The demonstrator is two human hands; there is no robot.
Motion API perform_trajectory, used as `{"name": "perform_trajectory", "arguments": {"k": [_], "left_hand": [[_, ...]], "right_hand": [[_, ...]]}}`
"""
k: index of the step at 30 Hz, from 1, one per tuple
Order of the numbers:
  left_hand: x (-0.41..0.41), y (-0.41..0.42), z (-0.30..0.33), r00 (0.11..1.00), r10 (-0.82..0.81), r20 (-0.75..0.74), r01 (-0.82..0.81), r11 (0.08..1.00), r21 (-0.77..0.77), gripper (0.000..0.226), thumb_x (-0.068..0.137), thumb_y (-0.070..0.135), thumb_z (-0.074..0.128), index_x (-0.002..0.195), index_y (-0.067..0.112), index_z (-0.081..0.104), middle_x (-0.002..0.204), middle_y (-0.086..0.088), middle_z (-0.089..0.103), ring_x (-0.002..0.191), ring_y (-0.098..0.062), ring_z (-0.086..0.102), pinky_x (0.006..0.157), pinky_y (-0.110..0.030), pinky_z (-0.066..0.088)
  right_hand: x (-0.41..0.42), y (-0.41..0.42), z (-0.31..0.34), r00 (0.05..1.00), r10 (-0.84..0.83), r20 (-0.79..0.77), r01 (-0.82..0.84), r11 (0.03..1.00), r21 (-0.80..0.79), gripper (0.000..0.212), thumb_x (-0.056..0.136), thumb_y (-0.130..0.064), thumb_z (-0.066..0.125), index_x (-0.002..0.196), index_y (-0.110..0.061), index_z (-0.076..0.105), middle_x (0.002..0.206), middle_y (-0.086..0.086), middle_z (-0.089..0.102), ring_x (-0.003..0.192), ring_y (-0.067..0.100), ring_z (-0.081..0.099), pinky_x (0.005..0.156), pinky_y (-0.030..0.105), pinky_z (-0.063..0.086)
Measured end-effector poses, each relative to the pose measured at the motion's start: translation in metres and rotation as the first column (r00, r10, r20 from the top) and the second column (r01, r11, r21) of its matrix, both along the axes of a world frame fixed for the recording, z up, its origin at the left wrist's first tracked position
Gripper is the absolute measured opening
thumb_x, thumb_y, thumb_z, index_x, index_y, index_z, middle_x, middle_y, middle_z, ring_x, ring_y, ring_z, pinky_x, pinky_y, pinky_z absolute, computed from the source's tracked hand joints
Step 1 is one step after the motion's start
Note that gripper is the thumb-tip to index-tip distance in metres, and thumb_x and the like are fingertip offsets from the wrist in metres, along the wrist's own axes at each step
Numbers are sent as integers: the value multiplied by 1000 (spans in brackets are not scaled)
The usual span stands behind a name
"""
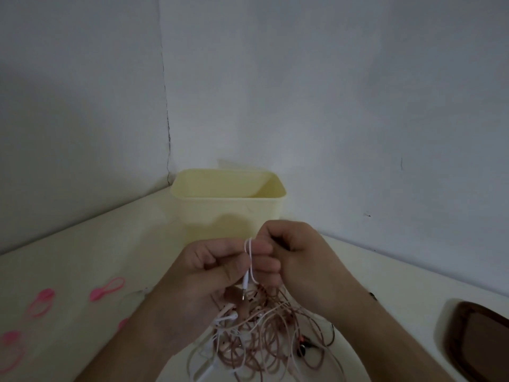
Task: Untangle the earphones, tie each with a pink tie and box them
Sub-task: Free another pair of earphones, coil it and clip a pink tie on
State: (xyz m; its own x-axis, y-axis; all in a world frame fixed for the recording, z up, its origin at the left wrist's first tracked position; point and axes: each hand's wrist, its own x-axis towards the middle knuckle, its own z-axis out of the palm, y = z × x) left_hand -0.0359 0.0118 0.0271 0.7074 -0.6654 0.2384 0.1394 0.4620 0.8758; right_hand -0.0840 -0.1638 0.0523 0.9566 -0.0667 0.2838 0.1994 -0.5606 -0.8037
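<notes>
A tangle of earphones (264,337), pinkish-brown and white cables, lies on the table in front of me. My left hand (209,274) and my right hand (289,255) meet above it, fingers curled, both pinching a thin white cable (250,260) that loops over my fingers. Its jack plug (244,292) hangs down between my hands. A pale yellow box (228,199) stands open behind my hands, near the wall corner. Several pink ties (107,289) lie on the table to the left.
A dark brown tray-like object (476,337) sits at the right edge of the table. Grey walls meet in a corner behind the yellow box. The table top (96,244) is cream-coloured.
</notes>
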Motion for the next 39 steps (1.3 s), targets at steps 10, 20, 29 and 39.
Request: {"name": "perform_trajectory", "arguments": {"k": [10, 20, 29, 39], "left_hand": [[9, -3, 0, 893, 450, -9, -450, 893, -3, 29, 93, 7, 63, 120, 8, 73, 116, -8, 79, 111, -20, 75, 43, -24, 52], [7, -12, -12, 863, 414, 290, -475, 861, 184, 33, 98, -4, 61, 95, 18, 85, 87, -4, 81, 72, -14, 74, 49, -25, 55], [7, -6, -10, 990, 23, 138, -47, 984, 174, 30, 95, 18, 58, 99, -9, 70, 76, -15, 62, 59, -19, 57, 45, -26, 39], [5, -6, -3, 956, 292, -9, -292, 954, -72, 33, 89, 2, 57, 117, 0, 75, 112, -16, 78, 104, -23, 77, 49, -26, 55]], "right_hand": [[-11, 19, 4, 989, 87, -116, -123, 931, -345, 34, 105, -22, 54, 72, -24, 57, 65, -6, 57, 63, 11, 56, 59, 28, 44], [-15, 16, 14, 996, 37, -78, -65, 913, -404, 27, 102, -29, 57, 76, -22, 58, 71, -6, 60, 67, 12, 58, 64, 38, 49], [-12, -1, 15, 991, -114, 64, 121, 986, -117, 27, 102, -25, 65, 76, -20, 64, 66, -7, 70, 60, 12, 63, 66, 43, 59], [-4, 8, -2, 997, -42, -58, 26, 966, -256, 31, 102, -18, 56, 71, -24, 56, 66, -9, 59, 61, 5, 52, 57, 20, 38]]}}
